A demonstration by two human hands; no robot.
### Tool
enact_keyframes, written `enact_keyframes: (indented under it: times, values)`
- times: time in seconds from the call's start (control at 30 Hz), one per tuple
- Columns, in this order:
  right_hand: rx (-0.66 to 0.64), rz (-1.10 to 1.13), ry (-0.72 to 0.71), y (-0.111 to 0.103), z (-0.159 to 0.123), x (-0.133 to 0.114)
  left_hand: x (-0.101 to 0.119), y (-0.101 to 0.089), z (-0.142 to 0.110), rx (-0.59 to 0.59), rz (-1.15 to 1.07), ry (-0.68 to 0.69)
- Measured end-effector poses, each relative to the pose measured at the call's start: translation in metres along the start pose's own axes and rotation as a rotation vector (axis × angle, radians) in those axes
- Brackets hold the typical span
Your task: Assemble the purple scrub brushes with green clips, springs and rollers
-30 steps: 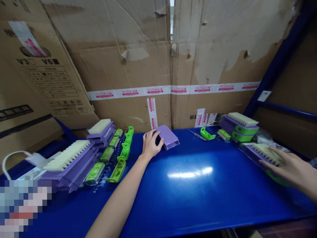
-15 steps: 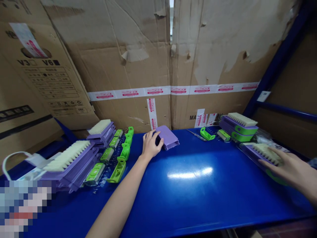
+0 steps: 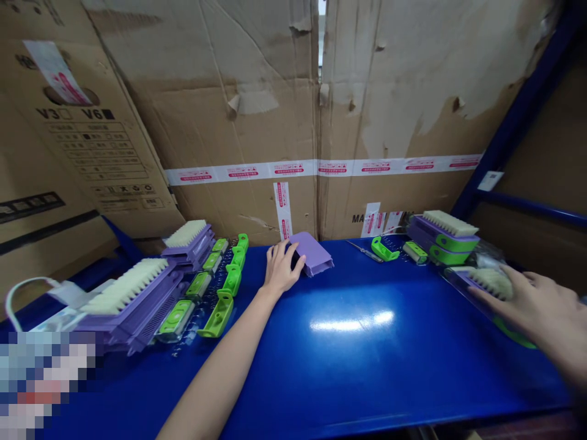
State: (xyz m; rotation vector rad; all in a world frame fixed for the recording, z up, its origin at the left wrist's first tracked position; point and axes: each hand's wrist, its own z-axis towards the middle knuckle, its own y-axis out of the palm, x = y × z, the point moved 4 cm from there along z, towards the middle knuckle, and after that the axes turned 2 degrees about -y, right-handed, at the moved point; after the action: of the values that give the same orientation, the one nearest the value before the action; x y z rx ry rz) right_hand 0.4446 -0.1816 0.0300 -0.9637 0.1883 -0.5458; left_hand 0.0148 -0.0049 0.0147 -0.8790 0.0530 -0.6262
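Note:
At the back middle of the table, my left hand [image 3: 283,267] curls its fingers and thumb about the left end of a hollow purple plastic housing [image 3: 313,252]. The housing lies flat, its open end facing right and toward me. On the right side, my right hand [image 3: 543,305] is closed over a brush [image 3: 491,283] with cream bristles facing up and a purple and green body. The palm covers part of that brush. Just behind it, a stack of purple and green bodies [image 3: 452,247] carries another bristle pad.
Purple housings with bristle pads [image 3: 131,286] are stacked on the left. Alongside are boxy green-topped pieces [image 3: 177,318], springs and green end caps [image 3: 219,315]. A screwdriver [image 3: 367,251] and another green cap [image 3: 384,249] lie at the back. Cardboard [image 3: 243,134] walls the blue table [image 3: 348,373].
My right hand has shifted slightly to the right over the brush, baring a little less of its bristles. My left hand stays at the purple housing.

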Motion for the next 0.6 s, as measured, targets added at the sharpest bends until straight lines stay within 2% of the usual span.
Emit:
enact_keyframes:
  times: [0.07, 0.17, 0.3, 0.43, 0.5, 0.6]
  values:
    - [0.044, 0.018, -0.016, -0.021, 0.003, -0.032, 0.001, 0.0, 0.0, -0.016, 0.019, 0.019]
    - [0.075, 0.219, -0.206, -0.038, 0.009, -0.093, 0.003, 0.0, 0.0, -0.038, 0.029, 0.035]
    - [-0.084, 0.468, -0.415, -0.03, 0.009, -0.172, 0.008, -0.001, -0.001, -0.084, 0.034, 0.104]
    - [-0.303, 0.444, -0.612, -0.015, -0.002, -0.239, 0.011, 0.0, -0.002, -0.11, 0.032, 0.137]
    - [-0.336, 0.423, -0.631, -0.011, -0.002, -0.26, 0.01, 0.002, -0.002, -0.108, 0.021, 0.127]
    - [-0.396, 0.566, -0.52, -0.005, 0.01, -0.275, 0.009, 0.003, -0.002, -0.092, -0.003, 0.109]
